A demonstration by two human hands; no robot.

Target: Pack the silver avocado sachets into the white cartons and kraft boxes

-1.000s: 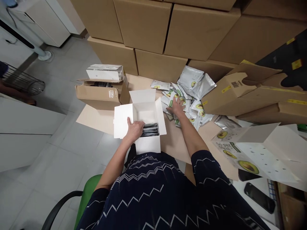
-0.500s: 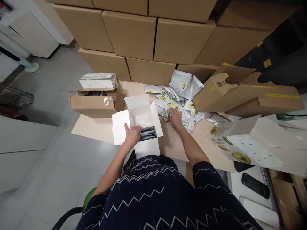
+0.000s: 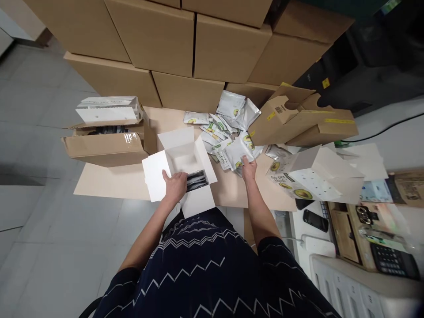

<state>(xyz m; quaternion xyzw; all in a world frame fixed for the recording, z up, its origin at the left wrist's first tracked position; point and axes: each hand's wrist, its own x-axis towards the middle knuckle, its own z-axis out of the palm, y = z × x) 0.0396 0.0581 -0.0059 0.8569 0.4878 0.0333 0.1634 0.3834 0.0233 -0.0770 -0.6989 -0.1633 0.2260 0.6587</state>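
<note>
A white carton (image 3: 180, 155) stands with its flaps spread in front of me, a row of dark-edged sachets (image 3: 197, 180) packed at its near end. Over its left side lies my left hand (image 3: 175, 187), thumb on the flap and fingers inside against the sachets, gripping the carton. To the right, my right hand (image 3: 249, 168) pinches the lower edge of a silver sachet (image 3: 239, 151) printed with avocados. That sachet tilts up over a loose pile of similar sachets (image 3: 217, 130). The fingers under it are hidden.
Large brown boxes (image 3: 159, 39) are stacked behind the table (image 3: 109, 185). An open brown box (image 3: 102, 148) sits left, with a white carton (image 3: 109, 110) behind it. On the right are cut-open brown boxes (image 3: 298, 119), a printed avocado carton (image 3: 294, 185) and a phone (image 3: 316, 220).
My right hand has gone from lying flat on the pile to pinching a sachet by its near edge and lifting it. My left hand stays at the carton. The view has shifted right.
</note>
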